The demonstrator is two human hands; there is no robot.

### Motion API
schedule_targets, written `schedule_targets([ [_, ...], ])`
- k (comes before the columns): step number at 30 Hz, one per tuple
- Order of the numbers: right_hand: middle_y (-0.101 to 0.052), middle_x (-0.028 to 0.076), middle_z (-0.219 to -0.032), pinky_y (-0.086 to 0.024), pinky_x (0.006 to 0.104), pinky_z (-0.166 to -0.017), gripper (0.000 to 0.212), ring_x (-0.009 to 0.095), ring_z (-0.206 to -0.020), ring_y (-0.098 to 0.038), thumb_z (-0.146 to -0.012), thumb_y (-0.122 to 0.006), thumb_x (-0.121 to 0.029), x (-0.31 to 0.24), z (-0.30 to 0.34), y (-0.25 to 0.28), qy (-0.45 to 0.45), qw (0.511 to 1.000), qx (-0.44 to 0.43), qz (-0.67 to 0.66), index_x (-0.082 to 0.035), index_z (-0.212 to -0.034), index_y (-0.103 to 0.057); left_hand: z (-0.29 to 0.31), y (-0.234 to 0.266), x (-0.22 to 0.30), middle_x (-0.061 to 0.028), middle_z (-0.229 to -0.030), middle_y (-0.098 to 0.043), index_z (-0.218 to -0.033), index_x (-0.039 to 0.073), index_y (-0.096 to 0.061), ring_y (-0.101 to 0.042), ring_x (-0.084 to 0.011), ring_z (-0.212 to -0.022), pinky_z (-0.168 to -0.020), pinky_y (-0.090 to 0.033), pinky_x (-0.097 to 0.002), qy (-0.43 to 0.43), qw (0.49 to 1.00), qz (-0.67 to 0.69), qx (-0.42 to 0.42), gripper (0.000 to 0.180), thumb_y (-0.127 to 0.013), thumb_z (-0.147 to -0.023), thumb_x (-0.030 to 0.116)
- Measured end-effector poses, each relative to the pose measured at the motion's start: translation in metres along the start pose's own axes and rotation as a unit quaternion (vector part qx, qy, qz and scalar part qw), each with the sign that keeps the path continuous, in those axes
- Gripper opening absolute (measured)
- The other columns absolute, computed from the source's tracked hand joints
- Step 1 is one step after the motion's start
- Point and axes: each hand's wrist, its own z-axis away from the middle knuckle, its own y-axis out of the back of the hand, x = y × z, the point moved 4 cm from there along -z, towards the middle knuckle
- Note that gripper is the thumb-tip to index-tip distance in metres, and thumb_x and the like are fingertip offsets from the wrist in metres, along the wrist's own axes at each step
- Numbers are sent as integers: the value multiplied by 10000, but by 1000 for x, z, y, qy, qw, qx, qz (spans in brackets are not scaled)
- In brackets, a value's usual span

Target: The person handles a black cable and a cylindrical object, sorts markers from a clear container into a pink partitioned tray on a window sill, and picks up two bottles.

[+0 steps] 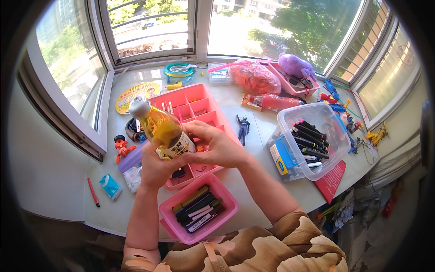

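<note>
Both hands hold a clear bottle (162, 129) with yellow-amber contents, a pale label and a silvery, blurred cap. It is tilted, its cap toward the upper left. My left hand (156, 168) wraps round its lower part, with the fingers partly hidden. From the other side my right hand (219, 147) grips the label end, the thumbs close together below it. Beneath the bottle lies a pink compartment organizer (217, 110) with small items in some sections. Nearest my body, a pink bin (233, 196) holds several markers and pens (198, 208).
On the right stands a clear plastic box (340, 131) full of markers. A toy figure (243, 129) lies beside the organizer. Farther back are a red-filled plastic bag (256, 78) and a purple plush toy (295, 66). A tissue pack (110, 187) and red pen (93, 192) lie left.
</note>
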Motion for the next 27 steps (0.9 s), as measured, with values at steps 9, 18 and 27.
schedule_targets([
  [9,-570,109,-1209,-469,444,-872,367,323,-1012,-595,-789,-629,-144,114,11,177,-138,672,472,554,-69,-1144,-579,2,14,-1,-57,-857,-659,-981,-28,-598,-634,-108,-744,-656,-536,-257,-35,994,-44,92,341,-758,-686,34],
  [18,-523,75,-1165,-483,445,-768,192,266,-958,-621,-891,-498,-172,146,-2,213,-356,562,390,636,-92,-1038,-593,5,29,-11,-48,-841,-656,-960,-23,-607,-630,-103,-723,-656,-533,-259,-69,989,-74,107,331,-764,-674,30],
  [27,-538,79,-1108,-498,434,-760,171,286,-952,-623,-895,-503,-189,153,-4,223,-388,558,345,648,-115,-1021,-592,5,24,-7,-43,-797,-647,-937,-15,-612,-622,-99,-658,-581,-522,-244,-91,984,-73,132,312,-763,-667,25],
])
